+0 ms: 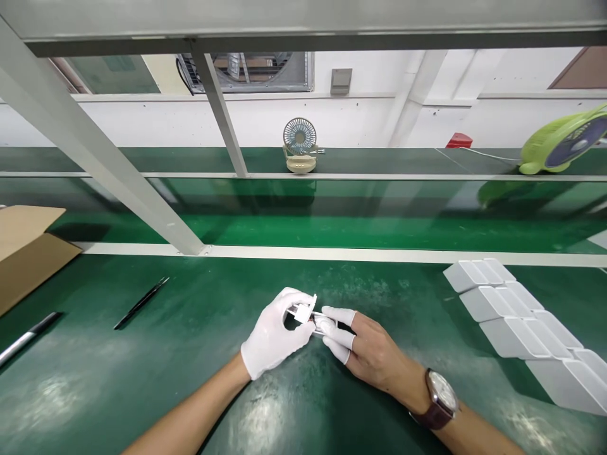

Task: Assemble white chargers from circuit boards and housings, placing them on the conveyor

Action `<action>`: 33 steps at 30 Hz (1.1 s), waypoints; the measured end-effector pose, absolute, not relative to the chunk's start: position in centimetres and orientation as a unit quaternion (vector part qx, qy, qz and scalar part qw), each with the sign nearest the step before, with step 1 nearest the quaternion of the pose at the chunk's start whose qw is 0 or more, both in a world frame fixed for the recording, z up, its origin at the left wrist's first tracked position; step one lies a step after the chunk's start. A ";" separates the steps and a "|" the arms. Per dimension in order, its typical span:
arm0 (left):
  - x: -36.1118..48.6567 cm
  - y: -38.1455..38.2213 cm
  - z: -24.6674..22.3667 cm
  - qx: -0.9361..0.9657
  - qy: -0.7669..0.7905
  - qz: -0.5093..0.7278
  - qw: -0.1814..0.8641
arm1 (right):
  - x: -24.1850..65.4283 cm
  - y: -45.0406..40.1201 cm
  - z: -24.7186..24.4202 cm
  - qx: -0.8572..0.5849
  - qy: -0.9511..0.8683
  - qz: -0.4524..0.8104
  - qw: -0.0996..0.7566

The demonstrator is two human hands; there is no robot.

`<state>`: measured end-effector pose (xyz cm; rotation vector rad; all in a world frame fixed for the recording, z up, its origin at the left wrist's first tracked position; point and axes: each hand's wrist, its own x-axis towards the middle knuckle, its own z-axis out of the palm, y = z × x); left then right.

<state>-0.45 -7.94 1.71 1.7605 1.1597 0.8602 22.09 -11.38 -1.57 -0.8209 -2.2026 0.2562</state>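
Note:
My left hand (277, 332), in a white glove, is closed on a small white plastic piece (303, 312), pinched between thumb and fingers. The piece looks like an opened case with a flat panel standing up; its exact kind is too small to tell. From the right, my right hand (365, 341), with white finger cots and a watch at the wrist, grips the piece's other end. Some pale inner parts show between the hands, partly hidden by the fingertips. Both hands are just above the green work table (199, 379).
White divided trays (515, 335) stand in a row at the right. Black tweezers (141, 303), a black and silver pen-like tool (29, 338) and a cardboard box (33, 265) are at the left. A slanting metal post (128, 183) meets the bench; small fans (300, 136) stand behind.

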 end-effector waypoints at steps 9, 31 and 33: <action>-2.2 -6.5 0.7 0.684 0.351 0.361 0.529 | 22.1 -11.1 -2.8 -0.297 -0.867 0.079 0.392; -2.5 -7.9 1.0 0.635 0.396 0.463 0.475 | 19.6 -10.5 -0.4 -0.272 -0.840 0.145 0.446; -2.2 -8.3 1.3 0.698 0.387 0.416 0.436 | 19.3 -10.9 -1.6 -0.277 -0.856 0.177 0.399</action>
